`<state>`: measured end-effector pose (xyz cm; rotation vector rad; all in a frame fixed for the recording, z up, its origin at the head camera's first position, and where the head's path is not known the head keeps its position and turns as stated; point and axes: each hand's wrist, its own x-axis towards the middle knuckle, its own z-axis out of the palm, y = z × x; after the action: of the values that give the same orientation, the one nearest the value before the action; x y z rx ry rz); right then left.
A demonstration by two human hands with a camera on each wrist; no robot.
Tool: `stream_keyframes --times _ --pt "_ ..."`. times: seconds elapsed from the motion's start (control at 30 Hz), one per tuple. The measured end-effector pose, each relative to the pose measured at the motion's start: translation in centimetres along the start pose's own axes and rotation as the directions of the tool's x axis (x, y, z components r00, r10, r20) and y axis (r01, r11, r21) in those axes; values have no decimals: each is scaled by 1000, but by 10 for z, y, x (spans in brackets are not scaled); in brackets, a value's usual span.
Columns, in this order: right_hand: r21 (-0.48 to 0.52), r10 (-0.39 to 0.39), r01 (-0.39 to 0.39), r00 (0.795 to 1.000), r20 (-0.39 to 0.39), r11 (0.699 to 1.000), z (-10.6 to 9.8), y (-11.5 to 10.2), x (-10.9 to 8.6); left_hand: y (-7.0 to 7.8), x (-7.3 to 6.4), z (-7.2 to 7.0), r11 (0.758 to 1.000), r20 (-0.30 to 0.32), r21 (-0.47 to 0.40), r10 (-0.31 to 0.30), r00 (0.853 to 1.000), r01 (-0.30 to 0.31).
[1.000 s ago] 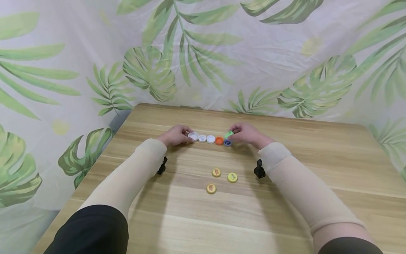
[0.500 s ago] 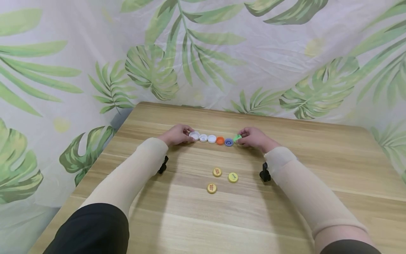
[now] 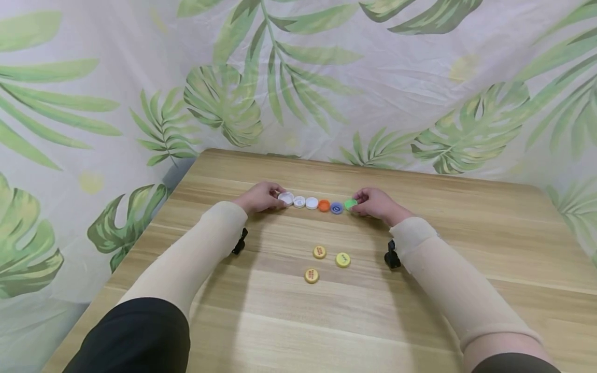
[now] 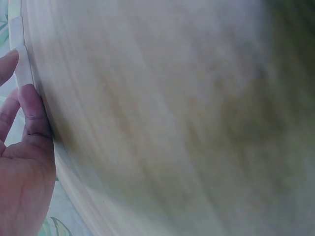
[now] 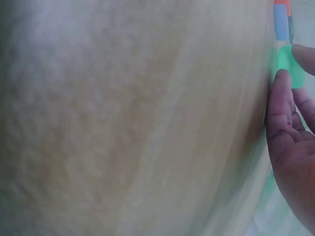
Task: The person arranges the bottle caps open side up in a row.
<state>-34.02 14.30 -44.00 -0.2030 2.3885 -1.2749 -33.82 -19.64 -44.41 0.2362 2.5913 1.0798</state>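
Note:
Bottle caps lie in a row across the far part of the wooden table. At its left end, my left hand (image 3: pixel 263 198) holds a large white cap (image 3: pixel 286 199) between thumb and fingers; the left wrist view shows the cap's edge (image 4: pixel 23 66) between the fingertips. Two more white caps (image 3: pixel 299 202), an orange cap (image 3: pixel 324 205) and a blue cap (image 3: pixel 337 207) follow to the right. My right hand (image 3: pixel 375 203) pinches a green cap (image 3: pixel 351 204) at the right end. In the right wrist view this green cap (image 5: pixel 285 56) sits close to the blue one.
Nearer the body lie three yellow caps: one at the back (image 3: pixel 319 252), one on the right (image 3: pixel 342 260) and one in front (image 3: pixel 311 275). A leaf-patterned cloth (image 3: pixel 298 77) hangs behind the table (image 3: pixel 280 321).
My right hand has moved right with the green cap, from over the blue cap to beside it, and lowered it flat at the row's end. The left hand stays at the white cap.

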Motion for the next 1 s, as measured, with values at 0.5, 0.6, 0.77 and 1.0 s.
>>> stream_keyframes --times 0.5,0.6,0.77,1.0 --pt "-174 -51 51 999 5 983 1 0 -1 -1 1 0 1000 -2 12 -15 1000 15" --pt "-214 -70 71 998 12 974 2 2 0 -1 1 0 1000 -4 12 -14 1000 14" --pt "-220 -77 79 997 18 972 3 -1 -3 -3 2 0 1000 0 11 -5 1000 5" --pt "-246 -113 117 993 28 962 2 -2 -6 0 0 0 1000 -4 19 -15 1000 15"
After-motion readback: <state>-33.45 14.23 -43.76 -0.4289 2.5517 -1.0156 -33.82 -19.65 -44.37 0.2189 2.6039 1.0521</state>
